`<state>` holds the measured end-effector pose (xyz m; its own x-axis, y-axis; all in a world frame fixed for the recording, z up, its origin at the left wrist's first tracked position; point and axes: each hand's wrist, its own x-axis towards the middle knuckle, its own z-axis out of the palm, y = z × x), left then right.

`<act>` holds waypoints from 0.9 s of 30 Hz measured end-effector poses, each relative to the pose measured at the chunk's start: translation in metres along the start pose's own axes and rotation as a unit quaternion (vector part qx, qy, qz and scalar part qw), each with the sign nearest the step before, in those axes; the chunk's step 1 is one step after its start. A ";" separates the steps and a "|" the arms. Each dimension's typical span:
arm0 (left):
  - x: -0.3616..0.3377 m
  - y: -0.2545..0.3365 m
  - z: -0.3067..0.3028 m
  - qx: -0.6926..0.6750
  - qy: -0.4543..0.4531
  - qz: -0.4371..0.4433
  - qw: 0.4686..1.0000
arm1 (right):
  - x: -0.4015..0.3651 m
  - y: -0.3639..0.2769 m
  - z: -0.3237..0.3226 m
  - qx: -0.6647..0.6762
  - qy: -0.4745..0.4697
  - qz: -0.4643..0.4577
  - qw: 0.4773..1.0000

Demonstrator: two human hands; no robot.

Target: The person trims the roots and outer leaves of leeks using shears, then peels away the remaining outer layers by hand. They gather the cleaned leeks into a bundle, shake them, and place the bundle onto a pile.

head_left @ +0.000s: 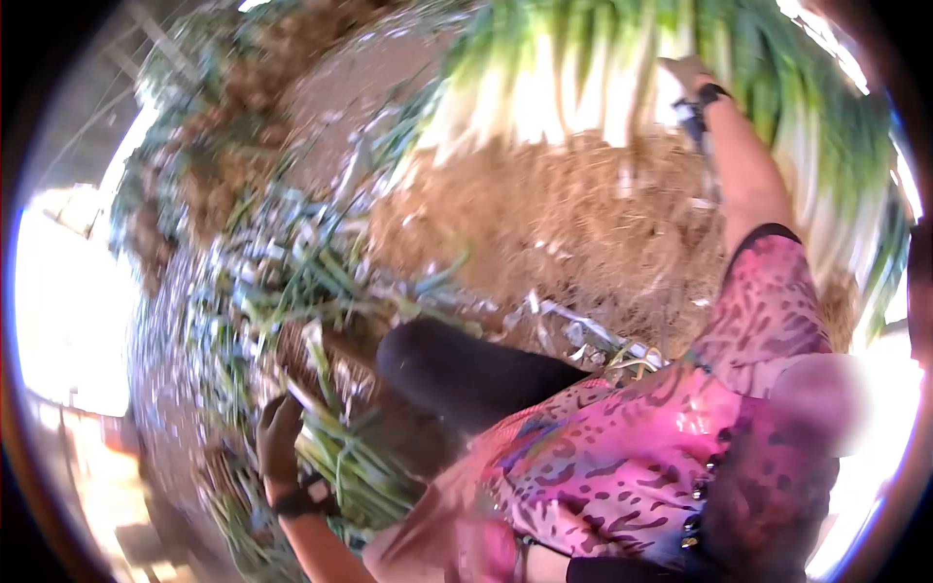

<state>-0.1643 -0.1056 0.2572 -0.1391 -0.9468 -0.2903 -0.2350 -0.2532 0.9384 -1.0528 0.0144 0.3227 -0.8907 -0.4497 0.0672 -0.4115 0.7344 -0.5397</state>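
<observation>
My left hand [279, 439], in a dark glove with a black band at the wrist, is at the lower left beside a loose bunch of green stalks [360, 471]. Its fingers look stretched out, with nothing visible held. At the upper right, my right hand [688, 72], also gloved, touches the white stems of a large pile of leeks [573, 78]. Blur and the stems hide how its fingers are bent. A thick mat of tan roots [554, 214] hangs below those white stems.
Leaf scraps and cut stalks [301, 262] litter the ground at the left. More plants with brown roots [219, 180] lie at the upper left. My dark-clad knee [466, 374] and pink patterned clothing [603, 466] fill the lower middle and right.
</observation>
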 end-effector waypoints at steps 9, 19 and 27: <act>-0.022 -0.164 -0.071 0.129 0.136 -0.047 0.981 | -0.052 -0.154 0.116 -0.227 0.115 -0.224 0.941; -0.027 -0.218 -0.050 0.385 0.297 -0.149 0.861 | -0.529 -0.326 0.350 0.056 -0.454 -0.670 0.585; -0.022 -0.252 -0.077 0.431 0.191 -0.199 0.859 | -0.703 -0.306 0.478 -0.020 -0.504 -0.597 0.624</act>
<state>-0.0277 -0.0358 0.0415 0.4040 -0.8571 -0.3197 -0.8390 -0.4864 0.2438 -0.2082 -0.1369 0.0393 0.6219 -0.7643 -0.1705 -0.6870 -0.4281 -0.5872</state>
